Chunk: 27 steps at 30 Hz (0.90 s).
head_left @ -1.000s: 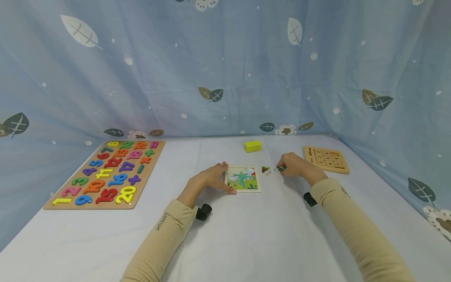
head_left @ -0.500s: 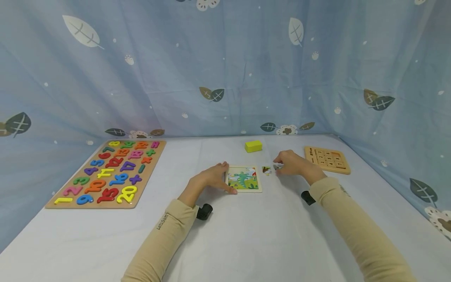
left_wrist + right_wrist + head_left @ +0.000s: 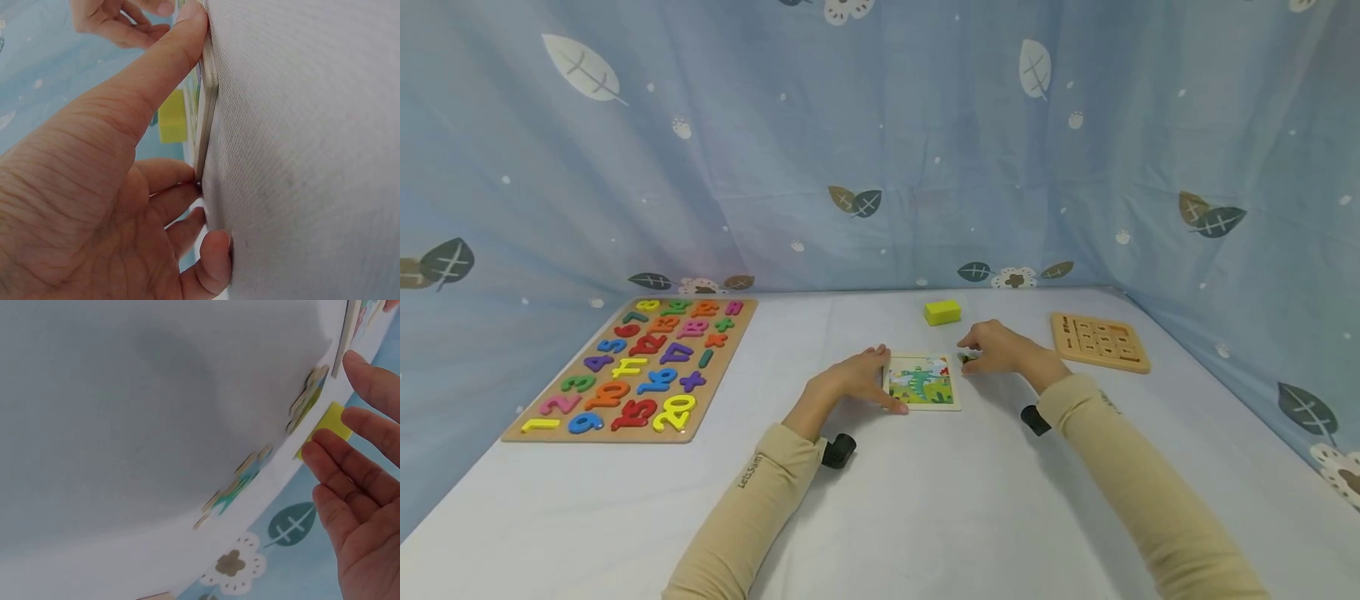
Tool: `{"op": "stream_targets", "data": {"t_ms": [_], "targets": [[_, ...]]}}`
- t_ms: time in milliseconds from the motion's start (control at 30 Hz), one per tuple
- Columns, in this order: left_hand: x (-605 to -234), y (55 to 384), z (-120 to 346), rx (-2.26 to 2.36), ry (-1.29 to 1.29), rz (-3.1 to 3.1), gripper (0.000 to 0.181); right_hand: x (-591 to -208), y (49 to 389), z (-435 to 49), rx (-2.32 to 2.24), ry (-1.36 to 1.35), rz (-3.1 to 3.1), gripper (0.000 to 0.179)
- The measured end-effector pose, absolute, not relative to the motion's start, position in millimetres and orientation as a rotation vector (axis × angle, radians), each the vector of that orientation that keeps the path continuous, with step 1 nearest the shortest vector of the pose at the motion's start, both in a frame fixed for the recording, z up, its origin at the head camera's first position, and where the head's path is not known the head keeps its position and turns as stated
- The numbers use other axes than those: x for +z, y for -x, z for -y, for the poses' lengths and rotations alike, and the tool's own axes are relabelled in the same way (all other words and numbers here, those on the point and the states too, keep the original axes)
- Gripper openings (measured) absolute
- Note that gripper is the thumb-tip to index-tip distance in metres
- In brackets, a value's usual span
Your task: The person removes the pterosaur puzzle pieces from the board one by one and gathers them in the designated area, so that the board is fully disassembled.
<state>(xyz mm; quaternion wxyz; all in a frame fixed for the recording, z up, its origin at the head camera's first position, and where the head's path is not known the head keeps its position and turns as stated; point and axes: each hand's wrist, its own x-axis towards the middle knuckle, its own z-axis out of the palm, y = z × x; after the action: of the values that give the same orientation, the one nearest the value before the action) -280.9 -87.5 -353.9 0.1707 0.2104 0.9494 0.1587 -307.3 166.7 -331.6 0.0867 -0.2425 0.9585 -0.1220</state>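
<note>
A jigsaw puzzle [image 3: 920, 385] with a green dinosaur picture lies in its pale wooden frame on the table. My left hand [image 3: 853, 377] holds it at the left side; the left wrist view shows the thumb on one edge of the frame [image 3: 208, 100] and a fingertip at its corner. Just right of the puzzle, my right hand [image 3: 997, 347] hovers over loose pieces, fingers spread and slightly bent, nothing between them. In the right wrist view one green-and-blue group of pieces [image 3: 236, 486] lies apart from a yellow-green group [image 3: 308, 400] nearer the frame. The hand mostly hides them in the head view.
A yellow block [image 3: 942, 312] sits behind the puzzle. At the far right lies a wooden number board [image 3: 1100, 342], and a large board of coloured numbers [image 3: 632, 367] fills the left side. A blue patterned curtain [image 3: 880, 150] hangs behind the white table [image 3: 955, 500].
My right hand has let go of a piece on the right and moved left, over the pieces beside the puzzle. My left hand keeps its place on the frame. The head view has shifted slightly.
</note>
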Motion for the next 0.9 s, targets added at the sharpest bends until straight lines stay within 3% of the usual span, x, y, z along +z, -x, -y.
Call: {"op": "stream_targets", "data": {"t_ms": [633,900], "targets": [[-355.7,280.4,86.6,0.444,-0.6,-2.707,0.107,-334.5,309.8,-122.1,-0.324,0.749,-2.789,0.024],[-355.5,281.5,86.4,0.425,-0.618,-2.714,0.107,-331.9,310.0,-115.2,-0.271,0.751,-2.786,0.023]]}}
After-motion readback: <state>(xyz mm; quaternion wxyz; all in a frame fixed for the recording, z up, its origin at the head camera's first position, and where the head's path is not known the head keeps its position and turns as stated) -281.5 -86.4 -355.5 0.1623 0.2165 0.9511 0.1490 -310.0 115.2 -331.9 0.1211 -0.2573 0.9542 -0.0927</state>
